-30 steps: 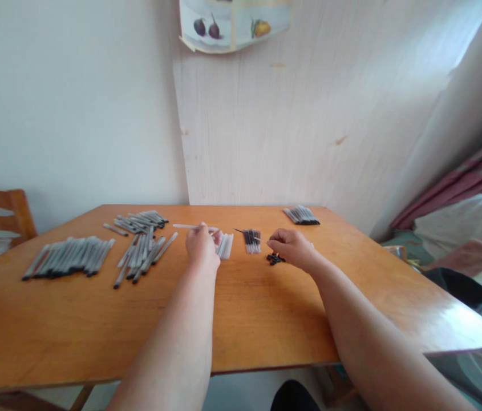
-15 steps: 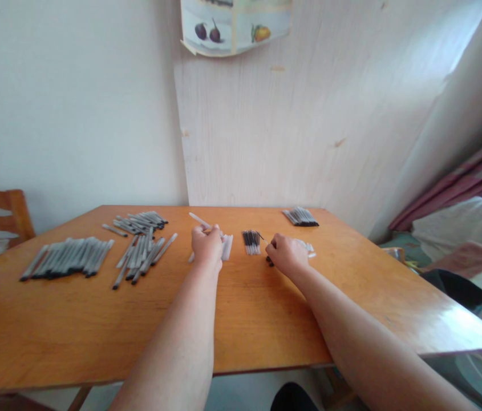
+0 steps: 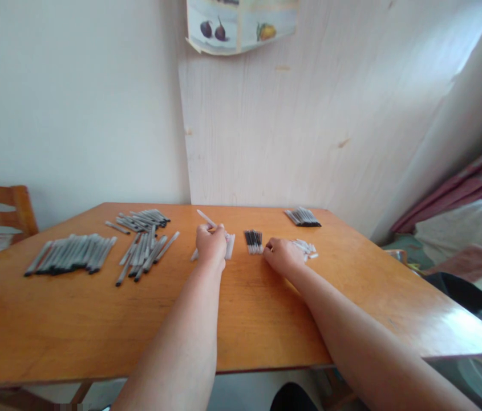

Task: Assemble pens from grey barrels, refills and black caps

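Observation:
My left hand (image 3: 211, 242) is closed around a whitish translucent pen barrel (image 3: 205, 217), which slants up and left out of the fingers. Under and beside that hand lie more pale pen barrels (image 3: 231, 246). My right hand (image 3: 283, 254) rests low over the table, its fingers bent together; whatever they pinch is hidden behind them. Just left of its fingertips is a row of dark-filled pen refills (image 3: 253, 242). Small whitish plastic pieces (image 3: 307, 249) lie by its right side.
Capped pens with black ends lie in a neat row (image 3: 72, 254), a loose pile (image 3: 146, 254) and a farther pile (image 3: 144, 219) on the left. Another bundle of pens (image 3: 303, 217) sits at the back right. The wooden table (image 3: 262, 319) meets the wall; a chair (image 3: 20, 208) stands left.
My right hand has lowered slightly, and the thin refill that stuck out from its fingers no longer shows. The left hand keeps its pen barrel. The view has shifted a little.

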A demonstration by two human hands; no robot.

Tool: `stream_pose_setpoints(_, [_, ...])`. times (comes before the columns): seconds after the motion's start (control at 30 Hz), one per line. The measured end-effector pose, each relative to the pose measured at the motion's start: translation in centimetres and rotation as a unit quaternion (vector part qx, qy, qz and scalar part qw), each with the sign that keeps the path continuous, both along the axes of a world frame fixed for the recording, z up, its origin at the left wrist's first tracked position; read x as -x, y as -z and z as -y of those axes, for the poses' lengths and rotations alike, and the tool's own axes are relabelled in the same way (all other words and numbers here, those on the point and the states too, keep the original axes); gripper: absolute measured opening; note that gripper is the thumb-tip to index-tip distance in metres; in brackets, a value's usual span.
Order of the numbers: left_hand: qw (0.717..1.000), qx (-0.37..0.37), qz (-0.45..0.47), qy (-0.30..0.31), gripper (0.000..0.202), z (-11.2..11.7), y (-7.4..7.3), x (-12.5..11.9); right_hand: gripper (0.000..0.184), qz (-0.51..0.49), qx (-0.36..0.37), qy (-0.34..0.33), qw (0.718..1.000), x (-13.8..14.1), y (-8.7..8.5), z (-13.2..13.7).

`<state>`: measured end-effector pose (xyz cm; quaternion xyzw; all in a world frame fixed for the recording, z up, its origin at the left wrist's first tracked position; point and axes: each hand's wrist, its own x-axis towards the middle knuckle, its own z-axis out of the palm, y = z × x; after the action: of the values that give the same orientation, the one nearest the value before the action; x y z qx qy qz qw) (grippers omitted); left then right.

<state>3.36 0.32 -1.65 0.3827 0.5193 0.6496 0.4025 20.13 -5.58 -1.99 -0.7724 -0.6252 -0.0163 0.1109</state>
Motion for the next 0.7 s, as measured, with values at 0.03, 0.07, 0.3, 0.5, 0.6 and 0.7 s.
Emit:
stream_pose_setpoints(0.03, [1.000, 0.000, 0.001, 0.001, 0.024, 0.00, 0.01, 0.00, 0.033, -0.002, -0.005, -0.004, 1.000, -0.09, -0.03, -0.01])
stream_pose_setpoints(0.07, [1.000, 0.000, 0.000, 0.002, 0.023, 0.00, 0.01, 0.02, 0.033, -0.002, -0.014, -0.008, 1.000, -0.18, -0.07, -0.04])
stream_pose_setpoints(0.3, [1.000, 0.004, 0.000, 0.006, 0.024, -0.07, 0.13, 0.06, 0.036, 0.005, -0.100, -0.013, 0.995, -0.68, 0.08, -0.49])
stream_pose_setpoints(0.5, [1.000, -0.005, 0.014, 0.005, 0.023, -0.27, 0.30, -0.03, 0.037, -0.010, -0.067, -0.043, 0.997, -0.82, 0.45, -0.87])
stream_pose_setpoints(0.6, [1.000, -0.009, 0.022, 0.004, 0.024, -0.32, 0.29, -0.05, 0.039, -0.014, -0.045, -0.054, 0.997, -0.64, 0.49, -0.85])
stream_pose_setpoints(0.7, [1.000, -0.009, 0.023, 0.003, 0.023, -0.34, 0.32, -0.06, 0.041, -0.011, -0.032, -0.068, 0.997, -0.33, 0.38, -0.72])
